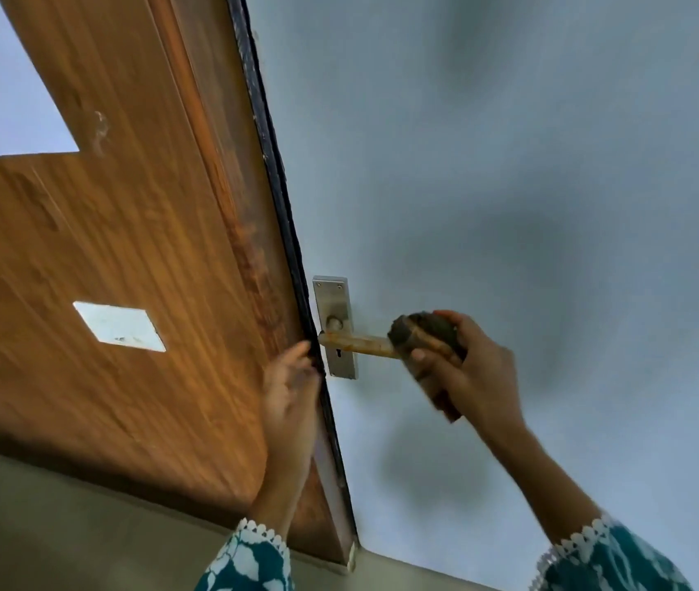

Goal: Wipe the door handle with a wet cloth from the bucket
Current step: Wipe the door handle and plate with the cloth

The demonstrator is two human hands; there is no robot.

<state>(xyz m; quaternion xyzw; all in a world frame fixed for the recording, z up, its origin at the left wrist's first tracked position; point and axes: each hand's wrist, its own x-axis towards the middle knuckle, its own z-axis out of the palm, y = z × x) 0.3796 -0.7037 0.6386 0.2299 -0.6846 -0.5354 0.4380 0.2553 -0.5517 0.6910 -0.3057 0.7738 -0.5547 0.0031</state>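
At the left of the frame the brown wooden door [96, 258] fills the view, tilted, with a pale pane at the upper left and a small white plate [119, 326] lower down. Along its right side runs the dark door edge [284, 198], slanting down toward the bottom centre. Your left hand [290, 403] rests against that edge just below centre, fingers stretched out and loose, its grip closed on nothing; a teal patterned sleeve [249, 560] with a white lace cuff shows at the bottom. Just right of the edge sits the metal backplate [333, 300], with the door handle [360, 344] sticking out to the right, its bar rust-stained. Your right hand [467, 368] is clenched around a dark cloth [424, 334], which is pressed over the outer end of the handle. Behind all this, the right half of the frame is a plain blue-grey wall [552, 164].
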